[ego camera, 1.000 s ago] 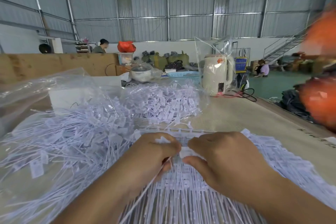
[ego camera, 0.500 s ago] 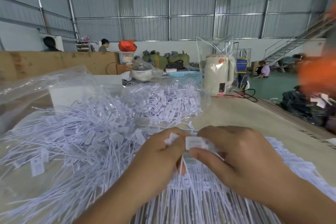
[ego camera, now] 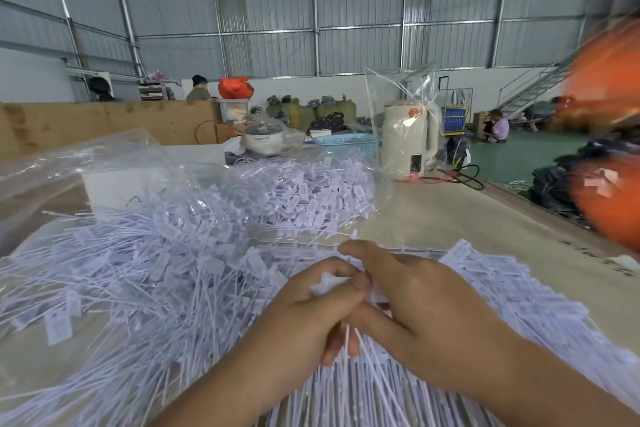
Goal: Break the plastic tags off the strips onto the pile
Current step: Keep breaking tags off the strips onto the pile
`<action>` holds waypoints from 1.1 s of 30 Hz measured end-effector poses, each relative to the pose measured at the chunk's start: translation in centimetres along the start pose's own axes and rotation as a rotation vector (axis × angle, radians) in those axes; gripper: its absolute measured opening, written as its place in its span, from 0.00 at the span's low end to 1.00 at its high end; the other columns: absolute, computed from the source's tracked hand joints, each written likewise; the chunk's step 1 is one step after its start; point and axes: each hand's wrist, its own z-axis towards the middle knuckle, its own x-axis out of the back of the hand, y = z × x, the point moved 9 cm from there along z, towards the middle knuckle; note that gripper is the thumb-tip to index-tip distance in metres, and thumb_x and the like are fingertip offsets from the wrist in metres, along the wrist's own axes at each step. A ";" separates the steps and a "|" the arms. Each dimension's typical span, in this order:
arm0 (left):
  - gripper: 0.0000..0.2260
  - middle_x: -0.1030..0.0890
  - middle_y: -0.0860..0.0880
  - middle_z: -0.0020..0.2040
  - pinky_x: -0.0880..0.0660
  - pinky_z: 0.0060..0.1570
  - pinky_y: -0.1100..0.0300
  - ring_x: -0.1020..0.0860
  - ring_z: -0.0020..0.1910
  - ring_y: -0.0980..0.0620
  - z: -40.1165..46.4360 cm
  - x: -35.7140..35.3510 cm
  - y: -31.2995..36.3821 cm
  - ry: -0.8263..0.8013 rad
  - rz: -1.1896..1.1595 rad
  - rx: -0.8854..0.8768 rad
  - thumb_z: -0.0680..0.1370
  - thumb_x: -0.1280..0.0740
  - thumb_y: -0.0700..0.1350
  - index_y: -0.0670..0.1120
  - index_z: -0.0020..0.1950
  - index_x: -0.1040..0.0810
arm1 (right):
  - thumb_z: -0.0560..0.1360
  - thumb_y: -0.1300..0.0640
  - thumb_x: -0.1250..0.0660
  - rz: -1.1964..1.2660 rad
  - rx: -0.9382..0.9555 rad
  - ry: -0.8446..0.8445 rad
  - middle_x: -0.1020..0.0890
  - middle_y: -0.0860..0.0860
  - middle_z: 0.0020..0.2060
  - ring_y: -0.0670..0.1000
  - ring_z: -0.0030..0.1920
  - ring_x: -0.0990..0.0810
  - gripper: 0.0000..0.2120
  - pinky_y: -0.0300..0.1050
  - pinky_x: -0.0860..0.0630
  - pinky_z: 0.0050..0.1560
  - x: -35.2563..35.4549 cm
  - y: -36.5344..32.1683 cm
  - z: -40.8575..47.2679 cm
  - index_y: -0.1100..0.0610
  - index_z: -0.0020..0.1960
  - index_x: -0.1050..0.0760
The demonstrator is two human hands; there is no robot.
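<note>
In the lower centre of the frame, the left hand [ego camera: 308, 315] and the right hand [ego camera: 429, 308] are seen pressed together over a stack of pale lilac plastic tag strips [ego camera: 519, 305], which fans out across the lower right of the frame. The fingers [ego camera: 341, 295] of the left hand are curled, and a small white rectangular plastic tag [ego camera: 327, 282] is pinched between thumb and forefinger. The right hand's fingers [ego camera: 363, 253] are bent inward and closed on the same tag from the other side, the forefinger arched above it; the fingertips of both hands are touching. A thin lilac stem is seen running down from between the hands toward the bottom of the frame.

To the left of the hands, a loose pile of separated lilac tags with long thin tails [ego camera: 138, 281] is spread over the beige surface [ego camera: 467, 218], filling the left and centre of the frame. Behind it, in the centre, a clear plastic bag of more lilac tags [ego camera: 311, 191] is seen, and crumpled clear plastic sheeting [ego camera: 86, 159] lies at the upper left of the pile.

Further back on the surface, right of centre, a cream electric kettle wrapped in a clear bag [ego camera: 405, 139] is standing upright, with a light blue plastic basket [ego camera: 346, 144] just beside it to the left. Blurred orange shapes [ego camera: 609, 135] are seen at the right edge of the frame.
</note>
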 end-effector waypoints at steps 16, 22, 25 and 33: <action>0.04 0.26 0.46 0.24 0.35 0.22 0.65 0.30 0.20 0.53 0.1 2.5 0.0 0.211 0.009 0.011 0.70 0.25 0.50 0.52 0.38 0.18 | 0.78 0.40 0.40 0.247 -0.077 -0.009 0.30 0.45 0.27 0.46 0.29 0.30 0.18 0.42 0.35 0.30 -0.7 2.3 -0.2 0.50 0.37 0.28; 0.04 0.31 0.45 0.21 0.39 0.20 0.65 0.36 0.16 0.53 0.0 2.1 0.1 0.335 -0.272 -0.020 0.66 0.26 0.42 0.48 0.35 0.20 | 0.79 0.42 0.44 -0.081 -0.030 0.322 0.36 0.43 0.26 0.48 0.25 0.32 0.19 0.44 0.37 0.26 2.1 -0.2 -0.2 0.53 0.35 0.38; 0.08 0.33 0.46 0.21 0.38 0.16 0.69 0.36 0.14 0.56 0.1 0.8 -0.1 0.307 -0.596 0.012 0.61 0.27 0.39 0.43 0.38 0.21 | 0.79 0.49 0.41 -0.114 0.019 0.520 0.40 0.45 0.28 0.51 0.25 0.36 0.17 0.43 0.44 0.28 3.9 -1.8 -1.0 0.51 0.34 0.41; 0.10 0.32 0.45 0.22 0.38 0.17 0.68 0.35 0.15 0.53 0.1 3.4 -1.2 0.358 -0.460 0.109 0.66 0.32 0.50 0.44 0.39 0.17 | 0.80 0.44 0.46 0.021 -0.004 0.391 0.33 0.43 0.25 0.48 0.26 0.29 0.11 0.44 0.37 0.27 3.8 -0.8 -0.8 0.51 0.48 0.34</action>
